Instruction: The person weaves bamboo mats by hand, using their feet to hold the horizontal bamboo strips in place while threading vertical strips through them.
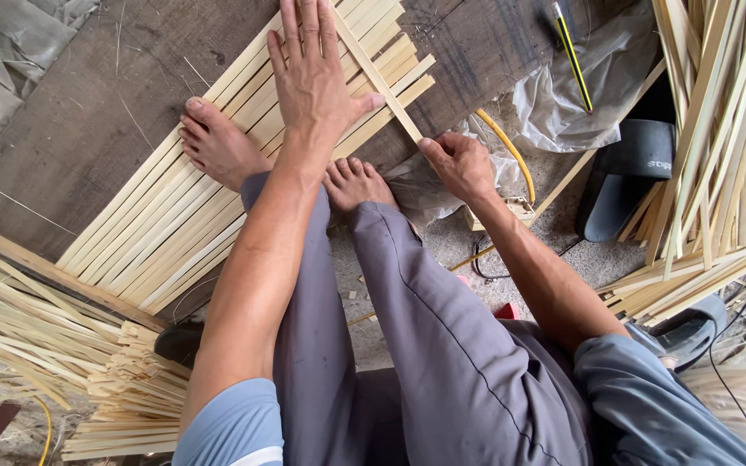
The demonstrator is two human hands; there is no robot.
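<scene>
the left hand lay flat, fingers spread, on the row of pale flat bamboo strips laid across the dark wooden board, while the right hand pinched the near end of one crossing bamboo strip just past the row's edge, both bare feet pinning the strips.
</scene>
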